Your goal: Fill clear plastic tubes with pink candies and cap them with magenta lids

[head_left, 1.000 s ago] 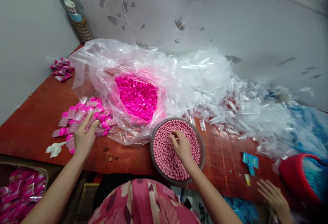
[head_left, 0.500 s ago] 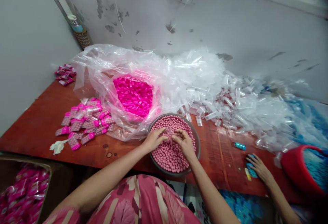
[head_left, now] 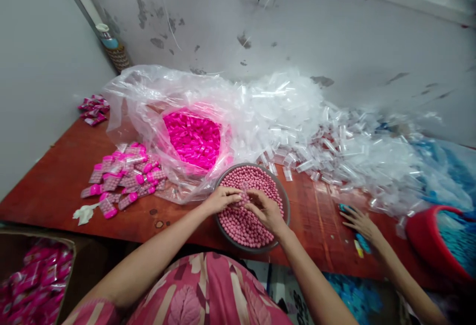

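Note:
Over a dark round bowl filled with small pink balls, my two hands meet. Between their fingertips is a small clear plastic bottle, with pink showing through it. My left hand pinches it from the left, thumb and fingers closed. From the other side, the fingers and thumb of my right hand curl against it. The fingers partly cover the bottle, so how full it is I cannot make out.
Left of the bowl lie filled bottles with pink caps and an open bag of pink caps. Clear empty bottles pile up behind. At right, a co-worker's hand touches a blue item near a red bucket. A carton stands front left.
My fingers have drawn closer around the clear bottle, the right hand turning slightly over it. The co-worker's hand has moved up and left to another blue item. The view has shifted slightly.

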Action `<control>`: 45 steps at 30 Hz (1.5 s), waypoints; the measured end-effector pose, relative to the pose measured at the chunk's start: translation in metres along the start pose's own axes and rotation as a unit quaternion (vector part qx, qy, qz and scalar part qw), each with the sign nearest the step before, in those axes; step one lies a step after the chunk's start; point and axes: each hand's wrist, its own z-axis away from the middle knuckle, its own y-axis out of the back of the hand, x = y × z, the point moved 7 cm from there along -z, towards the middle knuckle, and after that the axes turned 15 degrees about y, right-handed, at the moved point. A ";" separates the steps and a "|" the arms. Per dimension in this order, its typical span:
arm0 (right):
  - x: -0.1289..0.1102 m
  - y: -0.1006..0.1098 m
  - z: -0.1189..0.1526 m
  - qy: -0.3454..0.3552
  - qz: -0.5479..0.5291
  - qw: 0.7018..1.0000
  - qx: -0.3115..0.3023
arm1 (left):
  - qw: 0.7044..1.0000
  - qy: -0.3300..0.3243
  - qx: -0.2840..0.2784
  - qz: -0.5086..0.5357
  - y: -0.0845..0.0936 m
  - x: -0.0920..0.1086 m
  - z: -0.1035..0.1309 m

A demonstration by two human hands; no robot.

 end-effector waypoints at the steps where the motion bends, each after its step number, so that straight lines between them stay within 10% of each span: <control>1: 0.000 -0.002 -0.001 0.001 -0.003 1.000 -0.005 | 1.000 0.007 -0.009 0.012 0.000 0.000 0.001; 14: 0.014 -0.008 0.001 -0.089 -0.202 0.974 0.039 | 0.999 -0.008 -0.014 0.035 -0.003 0.012 -0.003; 26: 0.035 0.022 0.004 -0.060 0.038 0.997 -0.010 | 0.988 0.002 0.020 0.152 0.008 0.009 0.004; 33: 0.029 -0.004 -0.105 0.037 0.129 0.991 -0.012 | 0.980 -0.066 0.023 0.187 0.041 0.017 0.041; 40: 0.045 -0.104 -0.258 0.134 0.247 0.951 -0.132 | 0.971 -0.090 0.114 0.189 0.104 0.017 0.064; 45: 0.053 -0.174 -0.315 0.169 0.296 0.918 -0.203 | 0.955 -0.080 0.173 0.226 0.146 0.008 0.079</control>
